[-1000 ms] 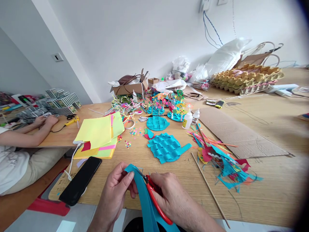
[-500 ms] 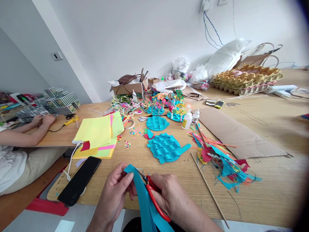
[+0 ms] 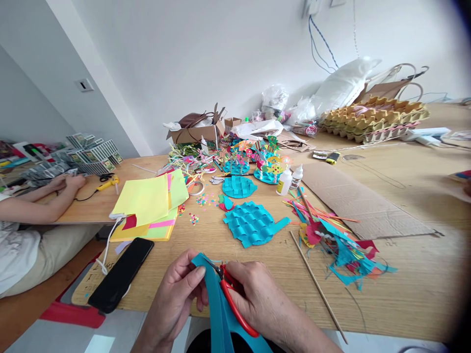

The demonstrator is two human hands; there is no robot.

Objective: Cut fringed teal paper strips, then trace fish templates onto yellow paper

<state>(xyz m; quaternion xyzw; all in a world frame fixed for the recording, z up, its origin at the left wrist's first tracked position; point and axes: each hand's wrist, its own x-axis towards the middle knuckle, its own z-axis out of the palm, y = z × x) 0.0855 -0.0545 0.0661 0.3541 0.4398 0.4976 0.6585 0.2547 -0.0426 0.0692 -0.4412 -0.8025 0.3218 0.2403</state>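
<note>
Between the thumb and fingers of my left hand (image 3: 184,282) is the upper end of a blue paper strip (image 3: 212,299), whose lengths hang down past the table edge. My right hand (image 3: 253,294) is closed round the red handles of a pair of scissors (image 3: 231,301). The blades lie along the strip's top edge, close to my left fingertips. Beyond my hands a blue woven-paper disc (image 3: 253,223) rests on the table with one tail of paper sticking out to the right. Behind it lies a smaller blue disc (image 3: 239,187).
Left stand coloured paper sheets (image 3: 143,201) and a black phone (image 3: 121,274). Right lie a wooden stick (image 3: 318,287), paper scraps (image 3: 344,250) and cardboard (image 3: 360,201). Two glue bottles (image 3: 284,181) stand mid-table. Another person's hands (image 3: 69,182) work at the far left.
The scissors and my right hand have shifted very slightly up and left along the blue strip. At the far right edge, part of a hand with something blurred has come into view.
</note>
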